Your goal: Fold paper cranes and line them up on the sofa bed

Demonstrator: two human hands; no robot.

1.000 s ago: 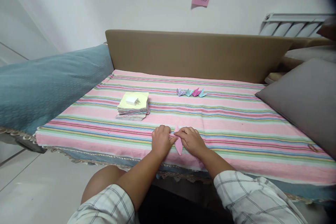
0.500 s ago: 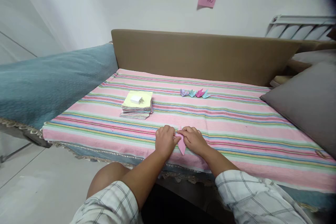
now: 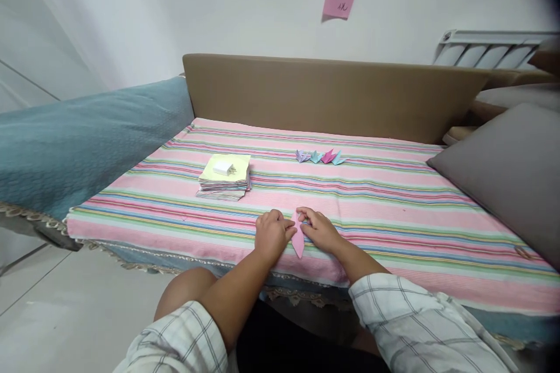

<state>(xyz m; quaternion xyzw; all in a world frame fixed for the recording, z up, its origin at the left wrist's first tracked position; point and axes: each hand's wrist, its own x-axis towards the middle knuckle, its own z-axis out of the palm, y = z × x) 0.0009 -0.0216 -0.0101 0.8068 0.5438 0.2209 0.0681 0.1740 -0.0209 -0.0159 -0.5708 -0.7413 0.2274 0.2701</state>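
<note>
Left hand [image 3: 273, 238] pinches narrow, pink folded-paper diamond [image 3: 298, 242] at left edge; right hand [image 3: 322, 233] touches its right side, fingers curled, grip unclear.
Judged part-folded, more shaping left; diamond lies on pink striped cloth [image 3: 376, 210], near tip sharp. Beyond, four small multicoloured folded-paper figures [image 3: 328, 156] look finished; square paper sheets [image 3: 225, 185], stacked, look unfolded.
</note>
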